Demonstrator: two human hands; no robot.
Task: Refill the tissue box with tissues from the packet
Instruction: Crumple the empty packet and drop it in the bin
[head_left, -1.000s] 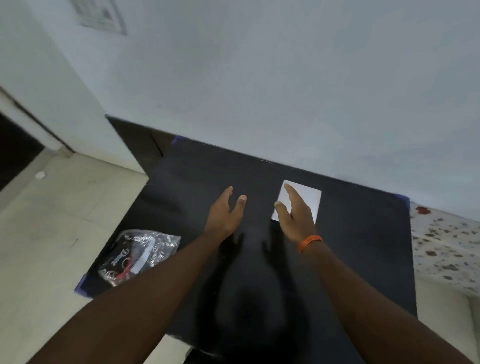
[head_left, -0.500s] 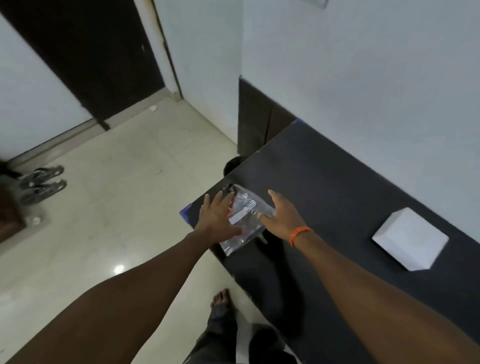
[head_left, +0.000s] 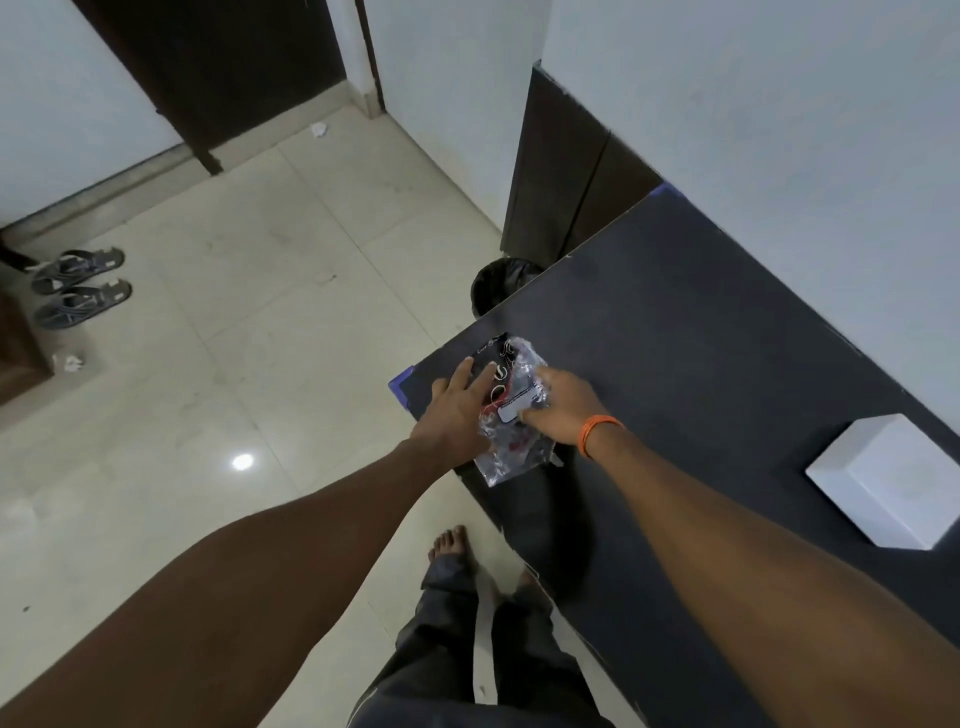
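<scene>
Crinkled clear plastic, printed in black with red showing through and a white label on its face — that is the tissue packet (head_left: 511, 410), lying at the near left corner of the dark table (head_left: 701, 322), its lower end poking just past the table's edge; the left hand (head_left: 457, 410) lies flat over the packet's left side, fingers spread and extended, palm down and touching the wrapper, though whether it actually grips anything I cannot tell; the right hand (head_left: 563, 410), with an orange band (head_left: 597, 432) at the wrist, presses on the packet's right side, fingers partly curled over the plastic near the label, thumb pointing up toward the far end — a loose hold at most, not a closed fist; the packet sits between the two hands; the white tissue box (head_left: 883, 478) stands well apart on the right of the same table, close to the wall; below the arms, dark trousers and bare feet (head_left: 452, 540) show on the pale tiled floor (head_left: 260, 364); a pair of sandals (head_left: 80, 286) lies far to the left.
</scene>
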